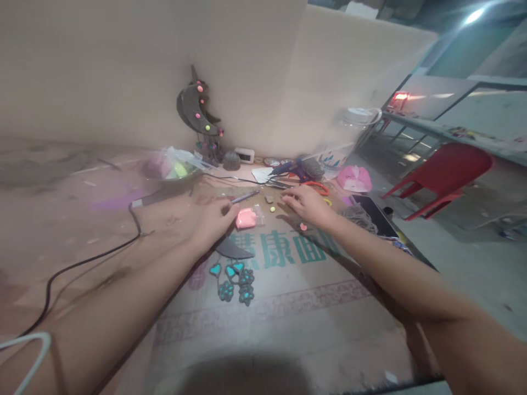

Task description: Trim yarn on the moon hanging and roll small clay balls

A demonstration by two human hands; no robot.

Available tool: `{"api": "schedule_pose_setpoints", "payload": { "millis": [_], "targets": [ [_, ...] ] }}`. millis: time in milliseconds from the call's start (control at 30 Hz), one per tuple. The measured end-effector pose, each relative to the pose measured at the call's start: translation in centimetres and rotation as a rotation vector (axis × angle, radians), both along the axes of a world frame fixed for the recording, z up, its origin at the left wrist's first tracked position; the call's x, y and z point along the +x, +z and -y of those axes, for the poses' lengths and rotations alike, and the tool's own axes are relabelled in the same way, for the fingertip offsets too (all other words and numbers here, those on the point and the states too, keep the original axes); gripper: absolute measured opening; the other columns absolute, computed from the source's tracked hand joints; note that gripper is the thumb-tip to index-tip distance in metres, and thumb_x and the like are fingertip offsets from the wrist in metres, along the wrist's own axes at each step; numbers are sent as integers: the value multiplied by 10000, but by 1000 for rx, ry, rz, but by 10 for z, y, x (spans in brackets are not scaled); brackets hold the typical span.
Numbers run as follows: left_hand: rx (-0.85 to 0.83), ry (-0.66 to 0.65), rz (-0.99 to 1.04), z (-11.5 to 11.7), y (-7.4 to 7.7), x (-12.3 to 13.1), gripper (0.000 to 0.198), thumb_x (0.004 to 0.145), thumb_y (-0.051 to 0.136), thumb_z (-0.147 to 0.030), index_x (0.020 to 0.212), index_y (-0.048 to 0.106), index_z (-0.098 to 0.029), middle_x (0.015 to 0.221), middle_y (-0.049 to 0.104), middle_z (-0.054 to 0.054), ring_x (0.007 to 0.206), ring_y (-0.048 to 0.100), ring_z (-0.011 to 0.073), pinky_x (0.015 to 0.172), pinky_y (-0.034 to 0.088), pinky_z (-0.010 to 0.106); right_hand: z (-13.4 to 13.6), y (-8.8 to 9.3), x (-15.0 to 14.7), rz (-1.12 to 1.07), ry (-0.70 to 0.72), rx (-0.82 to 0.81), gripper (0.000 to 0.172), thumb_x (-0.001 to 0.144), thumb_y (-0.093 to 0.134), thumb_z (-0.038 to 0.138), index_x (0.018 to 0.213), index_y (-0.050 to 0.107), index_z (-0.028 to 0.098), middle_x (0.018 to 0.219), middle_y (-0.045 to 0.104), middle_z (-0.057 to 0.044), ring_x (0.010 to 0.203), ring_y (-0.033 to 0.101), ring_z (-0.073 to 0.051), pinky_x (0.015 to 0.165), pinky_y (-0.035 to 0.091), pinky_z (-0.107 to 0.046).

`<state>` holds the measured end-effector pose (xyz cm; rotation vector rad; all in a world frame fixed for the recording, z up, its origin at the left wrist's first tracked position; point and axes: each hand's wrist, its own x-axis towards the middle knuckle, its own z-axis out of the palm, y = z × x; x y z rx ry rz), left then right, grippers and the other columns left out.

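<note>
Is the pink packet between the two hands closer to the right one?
No, the pink packet lies right beside the left hand, well apart from the right hand.

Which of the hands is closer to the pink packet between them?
Left. The left hand is right beside the pink packet, maybe touching it; the right hand is farther off, across a gap.

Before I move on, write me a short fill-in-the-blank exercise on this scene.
The packet beside the left hand has contents coloured ____.
The plastic chair at right is coloured ____.
The dotted ornament is shaped like a crescent ____.
The turquoise-centred charms are hearts and ____.
Missing words: pink; red; moon; flowers.
</note>
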<state>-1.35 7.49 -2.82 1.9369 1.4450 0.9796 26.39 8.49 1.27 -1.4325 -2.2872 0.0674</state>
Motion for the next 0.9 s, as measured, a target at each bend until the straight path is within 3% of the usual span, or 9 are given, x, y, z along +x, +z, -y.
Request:
{"api": "schedule_pose_setpoints", "payload": {
  "millis": [67,167,267,400,633,767,900],
  "targets": [
    [0,-3,1,0,0,0,395,903,480,-448,597,453,-200,558,456,-33,594,481,148,568,299,267,8,9,12,-23,-39,4,250,947,539,290,1036,736,166,1031,746,-98,882,656,-214,778,459,-320],
    [2,-7,3,0,0,0,386,903,477,-439,601,458,-199,577,469,-31,607,488,148,578,306,267,26,14,31,-26,-46,-30,219,914,560,258,1022,731,174,943,755,-71,780,674,-198,698,482,-299],
    [0,3,0,2,3,1,371,895,489,-427,603,477,-199,590,489,-28,624,495,153,591,310,270,46,7,43,5,12,-73,222,923,554,252,1035,735,190,910,753,-63,783,686,-199,691,499,-295],
    [-3,27,-8,3,6,2,366,882,503,-430,600,490,-197,593,497,-25,640,505,158,596,307,270,61,-8,46,62,112,-68,253,933,573,262,1130,723,209,1073,722,-100,947,674,-231,805,505,-336],
    [-8,43,-21,4,7,3,354,863,510,-426,595,499,-195,584,502,-26,629,505,154,594,308,267,80,-14,22,53,191,-25,206,958,594,328,906,723,177,869,724,-82,851,645,-208,797,489,-336],
    [-16,52,-13,5,7,3,363,873,495,-433,596,482,-199,559,476,-33,602,491,149,576,299,265,103,-15,-4,99,349,24,235,988,550,318,904,706,163,860,706,-77,837,636,-191,768,489,-321],
    [-10,37,0,5,7,3,365,870,497,-428,585,474,-201,565,484,-28,607,488,151,581,304,267,114,-13,-5,247,400,143,276,1016,459,241,1018,712,128,897,712,-110,816,623,-214,734,487,-352]
  ]
}}
